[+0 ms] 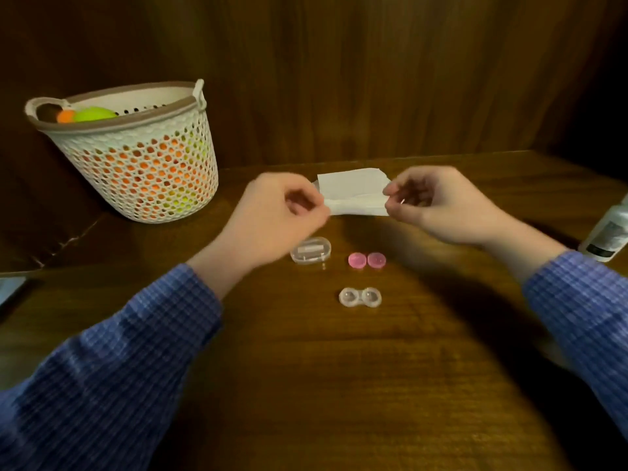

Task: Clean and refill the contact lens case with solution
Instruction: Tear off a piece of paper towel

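Clear lens case point(360, 297) lying mid-tabletop, pink caps point(366, 260) behind. White tissue point(353, 192) near back edge being pinched by left hand point(278, 215) and right hand point(438, 205).

The bottle point(608, 232) at the bench's right edge is being cut off by the frame, its label too blurred to be read. The tissue's point(355, 192) side edges are being hidden by both hands, so their grip cannot be told. The basket's point(142, 164) contents are being mostly screened by its wall.
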